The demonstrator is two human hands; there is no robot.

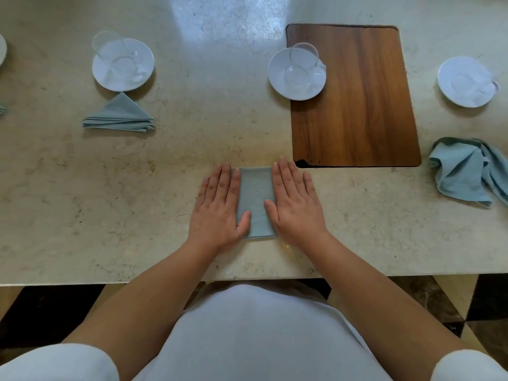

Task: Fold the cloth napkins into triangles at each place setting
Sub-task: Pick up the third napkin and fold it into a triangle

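So I've got the napkin (pixel 255 202) dead centre at the table's (pixel 137 188) near edge, long axis running away from me. Left hand (pixel 217 207) and right hand (pixel 295 204) both flat, gripping nothing, pressing its side edges, equally close.

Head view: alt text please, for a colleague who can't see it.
Both hands, left hand and right hand, press flat on a folded blue napkin on a marble table. A finished triangle napkin lies left; a crumpled napkin waits right.

Blue-grey napkin (pixel 255 199) folded square, flat; triangle-folded napkin (pixel 118 114) left; crumpled napkin (pixel 464 171) right.
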